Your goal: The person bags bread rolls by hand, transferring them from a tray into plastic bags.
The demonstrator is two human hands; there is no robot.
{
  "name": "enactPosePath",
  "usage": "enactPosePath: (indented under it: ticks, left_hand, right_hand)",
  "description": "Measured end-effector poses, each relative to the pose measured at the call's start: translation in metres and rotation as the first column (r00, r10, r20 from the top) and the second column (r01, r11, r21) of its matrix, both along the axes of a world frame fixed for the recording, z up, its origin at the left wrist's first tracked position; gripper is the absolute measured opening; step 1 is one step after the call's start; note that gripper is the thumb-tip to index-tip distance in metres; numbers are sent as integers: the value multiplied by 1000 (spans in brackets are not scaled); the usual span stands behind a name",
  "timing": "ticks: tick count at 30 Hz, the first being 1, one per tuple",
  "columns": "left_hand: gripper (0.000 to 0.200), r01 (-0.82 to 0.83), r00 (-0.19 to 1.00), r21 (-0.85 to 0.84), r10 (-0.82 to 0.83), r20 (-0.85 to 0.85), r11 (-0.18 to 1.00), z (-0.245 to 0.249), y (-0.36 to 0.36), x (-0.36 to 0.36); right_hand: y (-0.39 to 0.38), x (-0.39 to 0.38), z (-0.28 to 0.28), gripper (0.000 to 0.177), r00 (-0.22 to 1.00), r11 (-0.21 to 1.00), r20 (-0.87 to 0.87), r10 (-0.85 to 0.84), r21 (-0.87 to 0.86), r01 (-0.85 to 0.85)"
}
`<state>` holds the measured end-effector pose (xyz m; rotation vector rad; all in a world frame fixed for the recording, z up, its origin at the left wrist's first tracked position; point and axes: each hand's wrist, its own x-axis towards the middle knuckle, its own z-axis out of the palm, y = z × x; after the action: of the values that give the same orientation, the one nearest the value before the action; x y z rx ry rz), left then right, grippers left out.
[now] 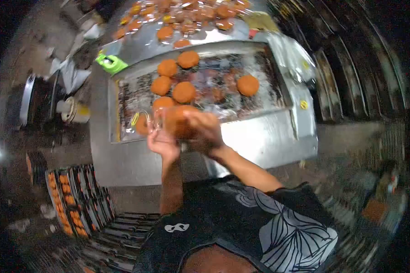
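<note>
Both hands meet over the near edge of a tray of round orange-brown buns. My left hand is closed on a clear plastic bag, which has a yellow mark on it. My right hand wraps round a bun at the bag's mouth, smeared by motion. Several buns lie on the left half of the tray, and a single bun sits apart at the right. The tray's bottom is dark and stained.
The tray rests on a steel table. Many bagged buns are heaped at the far end. A bright green object stands by the tray's far left corner. Stacked trays of buns are at lower left, dark racks at right.
</note>
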<state>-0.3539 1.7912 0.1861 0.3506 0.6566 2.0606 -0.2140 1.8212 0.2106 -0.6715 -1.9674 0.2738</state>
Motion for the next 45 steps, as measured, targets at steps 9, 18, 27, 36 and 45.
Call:
enactPosePath:
  ticks: [9,18,27,36,45]
  left_hand:
    - [53,242,912,-403,-65,406,883,47,-33,47]
    - [41,318,-242,-256,-183,-953,913,-133,-101,104]
    - [31,707,457,-591,-889,-36,387,-91,-79,69]
    - [13,457,430,-592,-747,-507,664,-40,-81,122]
    - [45,448,884,-276,-468,-7,851,-82,-23,130]
  right_hand:
    - [-61,-11,32,65,941,811,-313,-131,-579,-80]
    - [69,15,80,41,926,716,368,-88,-622,316]
    - [-105,99,-49,22,945,509,112,306,-858,-63]
    - [-134,113,-56,18,948,418,243,-207,-854,310]
    - [-26,81,-22,57,127,256,-857,-500,-286,-923]
